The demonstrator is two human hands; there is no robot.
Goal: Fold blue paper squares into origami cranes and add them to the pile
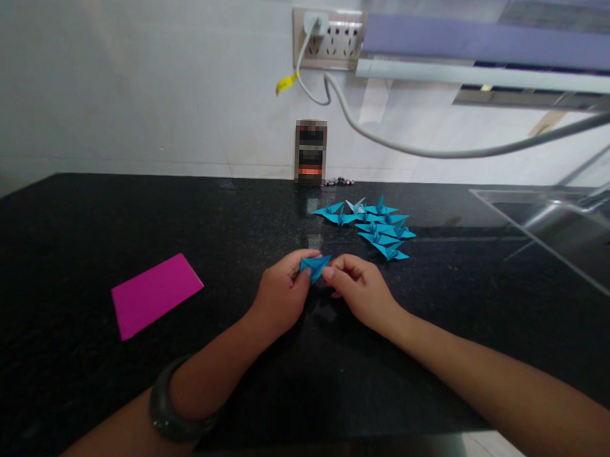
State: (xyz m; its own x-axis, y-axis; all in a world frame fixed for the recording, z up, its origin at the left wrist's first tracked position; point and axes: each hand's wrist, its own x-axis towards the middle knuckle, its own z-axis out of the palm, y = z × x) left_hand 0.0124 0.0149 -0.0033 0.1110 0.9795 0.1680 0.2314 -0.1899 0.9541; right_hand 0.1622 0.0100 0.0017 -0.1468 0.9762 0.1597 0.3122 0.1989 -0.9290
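Observation:
A small blue folded paper piece [314, 265] is held just above the black countertop [58, 260], pinched from both sides. My left hand [280, 295] grips its left part with curled fingers. My right hand [359, 289] pinches its right edge between thumb and forefinger. A dark bangle [164, 410] sits on my left wrist. Behind the hands lie several finished blue paper cranes [376, 224] in a loose cluster.
A magenta sheet of paper [153, 294] lies flat to the left. A small dark box [310, 152] stands against the white wall under a power socket [327, 38] with a grey cable. A steel sink [555, 220] is at the right.

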